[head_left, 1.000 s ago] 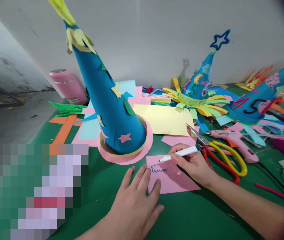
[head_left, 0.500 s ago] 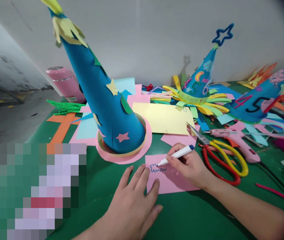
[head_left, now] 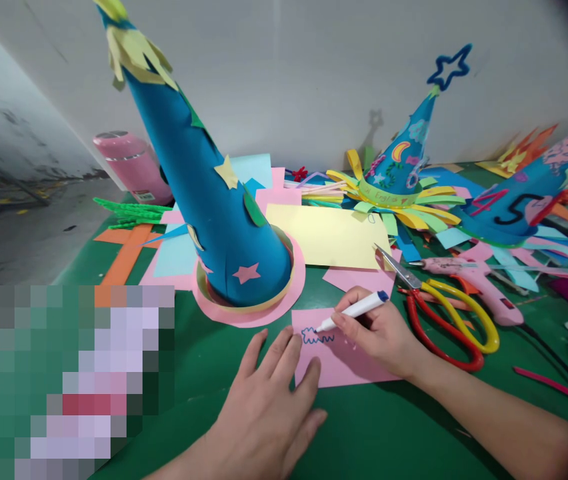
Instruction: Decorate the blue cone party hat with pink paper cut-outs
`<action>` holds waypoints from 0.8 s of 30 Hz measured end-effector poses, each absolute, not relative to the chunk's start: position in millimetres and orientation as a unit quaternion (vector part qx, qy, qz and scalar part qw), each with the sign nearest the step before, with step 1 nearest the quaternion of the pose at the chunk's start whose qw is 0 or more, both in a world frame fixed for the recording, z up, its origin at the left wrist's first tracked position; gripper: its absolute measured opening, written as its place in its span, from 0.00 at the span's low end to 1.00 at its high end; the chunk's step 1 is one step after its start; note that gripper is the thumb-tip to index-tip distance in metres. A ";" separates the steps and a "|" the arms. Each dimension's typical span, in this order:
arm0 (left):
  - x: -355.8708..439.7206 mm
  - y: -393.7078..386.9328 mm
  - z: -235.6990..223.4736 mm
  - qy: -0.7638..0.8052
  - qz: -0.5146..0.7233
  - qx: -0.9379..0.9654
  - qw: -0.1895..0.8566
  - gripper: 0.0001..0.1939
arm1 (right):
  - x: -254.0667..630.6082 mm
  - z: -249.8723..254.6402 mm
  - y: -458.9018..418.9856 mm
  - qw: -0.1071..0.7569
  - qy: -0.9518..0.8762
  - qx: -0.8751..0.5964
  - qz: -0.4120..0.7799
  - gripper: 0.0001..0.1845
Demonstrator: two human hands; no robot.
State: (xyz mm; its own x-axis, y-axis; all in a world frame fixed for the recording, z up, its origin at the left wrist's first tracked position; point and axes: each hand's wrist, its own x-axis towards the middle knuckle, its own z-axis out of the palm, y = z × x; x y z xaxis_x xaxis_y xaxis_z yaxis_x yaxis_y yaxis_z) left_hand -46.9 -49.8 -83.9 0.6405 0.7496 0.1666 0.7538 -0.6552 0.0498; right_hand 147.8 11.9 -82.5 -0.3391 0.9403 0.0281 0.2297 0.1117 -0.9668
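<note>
Pinched in my right hand is a white marker with a blue end, its tip touching a sheet of pink paper. A wavy blue outline is drawn on the sheet's left part. Spread fingers of my left hand rest on the sheet's left edge and the green table. Just beyond my hands stands a tall blue paper cone hat with a pink brim, stars stuck on it and a yellow fringe near its tip. Scissors with red and yellow handles lie right of my right hand.
A pink glue gun lies past the scissors. Two more decorated blue cone hats, a fringed hat and a numbered hat, stand at the back right. Yellow paper lies mid-table; a pink bottle stands at the back left.
The view has shifted very slightly. Both hands keep their places, and the marker tip stays at the upper part of the blue outline, with little visible difference in the drawing.
</note>
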 end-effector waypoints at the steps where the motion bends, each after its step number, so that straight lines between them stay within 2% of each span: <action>1: -46.9 -49.8 -84.3 -0.415 -0.087 -0.905 0.014 0.19 | 147.8 -82.0 11.9 0.360 -0.652 -0.448 0.494 0.07; 24: -46.4 -49.9 -88.6 -0.417 -0.093 -0.904 0.033 0.19 | 146.8 -80.3 12.7 0.379 -0.642 -0.460 0.481 0.07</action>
